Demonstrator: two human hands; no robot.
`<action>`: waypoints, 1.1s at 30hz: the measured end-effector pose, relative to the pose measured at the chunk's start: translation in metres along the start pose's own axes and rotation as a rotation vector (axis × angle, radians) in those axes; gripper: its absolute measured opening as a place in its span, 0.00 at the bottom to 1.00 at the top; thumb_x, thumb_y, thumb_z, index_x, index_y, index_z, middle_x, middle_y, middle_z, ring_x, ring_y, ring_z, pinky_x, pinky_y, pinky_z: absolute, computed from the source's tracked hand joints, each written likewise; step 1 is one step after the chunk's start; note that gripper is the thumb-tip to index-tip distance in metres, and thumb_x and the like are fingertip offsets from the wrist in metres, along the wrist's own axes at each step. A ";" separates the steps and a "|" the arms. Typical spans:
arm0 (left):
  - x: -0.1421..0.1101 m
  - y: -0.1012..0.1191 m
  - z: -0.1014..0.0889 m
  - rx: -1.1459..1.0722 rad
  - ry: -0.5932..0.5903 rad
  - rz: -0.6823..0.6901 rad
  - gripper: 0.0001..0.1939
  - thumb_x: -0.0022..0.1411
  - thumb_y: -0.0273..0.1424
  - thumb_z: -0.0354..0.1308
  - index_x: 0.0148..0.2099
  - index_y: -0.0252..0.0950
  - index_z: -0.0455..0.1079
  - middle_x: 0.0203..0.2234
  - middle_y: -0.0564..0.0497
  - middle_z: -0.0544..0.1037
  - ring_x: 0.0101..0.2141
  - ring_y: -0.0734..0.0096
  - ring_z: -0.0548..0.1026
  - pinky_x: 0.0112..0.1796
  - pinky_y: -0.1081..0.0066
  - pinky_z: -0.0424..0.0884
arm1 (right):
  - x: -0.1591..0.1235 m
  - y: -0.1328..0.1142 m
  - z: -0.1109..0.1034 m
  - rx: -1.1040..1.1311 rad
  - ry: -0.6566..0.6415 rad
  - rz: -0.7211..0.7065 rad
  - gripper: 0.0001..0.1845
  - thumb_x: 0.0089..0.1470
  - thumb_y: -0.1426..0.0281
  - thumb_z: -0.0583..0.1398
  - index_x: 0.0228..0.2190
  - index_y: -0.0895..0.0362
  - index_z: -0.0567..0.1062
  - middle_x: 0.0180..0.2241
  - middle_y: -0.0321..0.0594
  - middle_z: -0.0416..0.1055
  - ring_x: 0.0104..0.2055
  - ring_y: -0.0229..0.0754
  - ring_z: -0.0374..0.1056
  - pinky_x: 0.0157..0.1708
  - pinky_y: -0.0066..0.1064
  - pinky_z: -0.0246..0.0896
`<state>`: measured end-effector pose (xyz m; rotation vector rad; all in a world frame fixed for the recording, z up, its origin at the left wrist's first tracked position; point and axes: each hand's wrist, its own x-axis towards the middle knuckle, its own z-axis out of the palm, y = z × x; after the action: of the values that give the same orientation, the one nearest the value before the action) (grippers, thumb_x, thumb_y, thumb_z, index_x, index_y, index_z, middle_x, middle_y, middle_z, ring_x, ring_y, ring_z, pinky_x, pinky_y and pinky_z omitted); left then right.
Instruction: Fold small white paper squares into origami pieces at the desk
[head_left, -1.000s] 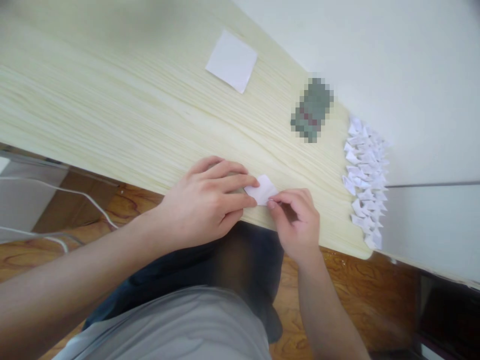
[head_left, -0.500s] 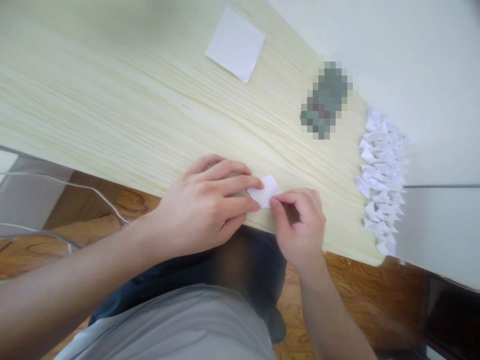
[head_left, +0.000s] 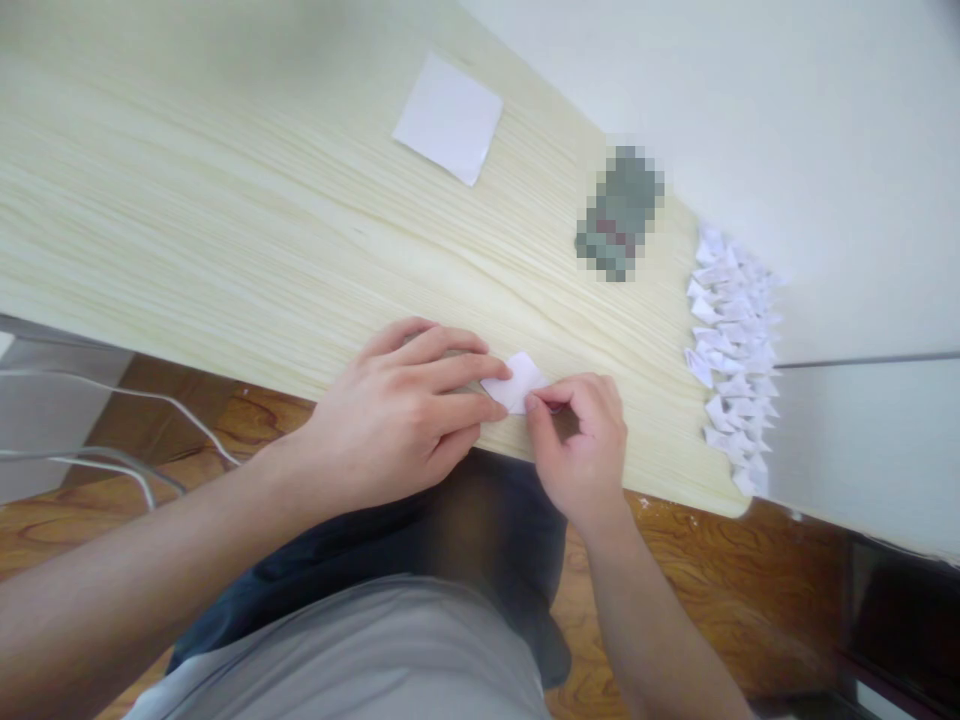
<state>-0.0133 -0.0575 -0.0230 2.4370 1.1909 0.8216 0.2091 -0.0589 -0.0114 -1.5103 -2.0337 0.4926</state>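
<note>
Fingers of the left hand, spread and slightly curved, press the small white paper to the wooden surface near its edge; the right hand's thumb and forefinger pinch its corner. Folded white pieces cluster at the surface's end.

1 green object is pixelated; the left hand partly hides the small paper.

From the head view I see the left hand pressing a small white paper to the desk with its fingertips, while the right hand pinches its edge. A larger white sheet lies beyond; folded paper pieces line the desk's right end.
</note>
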 end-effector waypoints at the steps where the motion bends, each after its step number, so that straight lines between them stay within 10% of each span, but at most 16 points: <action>1: 0.000 0.000 0.000 -0.001 0.008 0.003 0.16 0.65 0.26 0.58 0.48 0.50 0.80 0.55 0.57 0.79 0.59 0.53 0.72 0.57 0.47 0.67 | 0.000 0.000 0.000 -0.001 0.006 -0.001 0.05 0.62 0.71 0.62 0.33 0.51 0.73 0.34 0.39 0.73 0.40 0.49 0.66 0.45 0.48 0.62; 33: 0.000 0.002 -0.005 0.087 -0.027 0.071 0.16 0.66 0.31 0.60 0.53 0.51 0.79 0.55 0.53 0.79 0.58 0.51 0.72 0.57 0.47 0.65 | -0.006 0.001 -0.001 0.015 0.083 -0.012 0.06 0.62 0.68 0.64 0.42 0.51 0.74 0.35 0.39 0.73 0.42 0.48 0.67 0.46 0.45 0.64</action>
<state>-0.0145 -0.0587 -0.0180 2.5653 1.1598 0.7696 0.2117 -0.0648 -0.0123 -1.4835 -1.9698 0.4322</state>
